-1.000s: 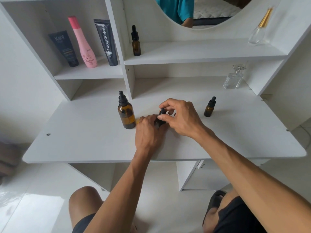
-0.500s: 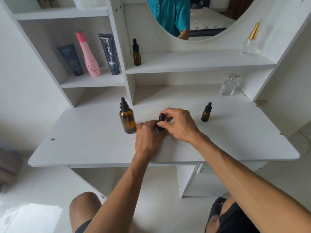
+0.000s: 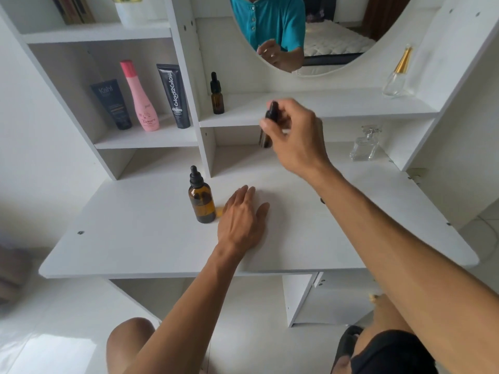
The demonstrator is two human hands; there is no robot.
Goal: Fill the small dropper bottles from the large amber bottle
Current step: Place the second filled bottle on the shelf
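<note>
The large amber bottle (image 3: 201, 201) with a black dropper cap stands upright on the white desk (image 3: 135, 238). My left hand (image 3: 241, 220) lies flat and empty on the desk just right of it. My right hand (image 3: 294, 133) is raised near the shelf edge, gripping a small amber dropper bottle (image 3: 268, 125) that is blurred and partly hidden by my fingers. Another small dropper bottle (image 3: 216, 94) stands on the middle shelf. My right forearm hides the small bottle that stood on the desk's right side, except for a dark speck.
The left shelf holds a dark tube (image 3: 112, 103), a pink bottle (image 3: 140, 97) and a black tube (image 3: 174, 95). One clear perfume bottle (image 3: 364, 144) stands at the desk's back right, another, gold-capped (image 3: 397, 74), on the shelf above. A round mirror (image 3: 324, 31) hangs behind.
My right hand has lifted the small dropper bottle off the desk and carried it up toward the middle shelf. My left hand has let go and now rests flat on the desk.
</note>
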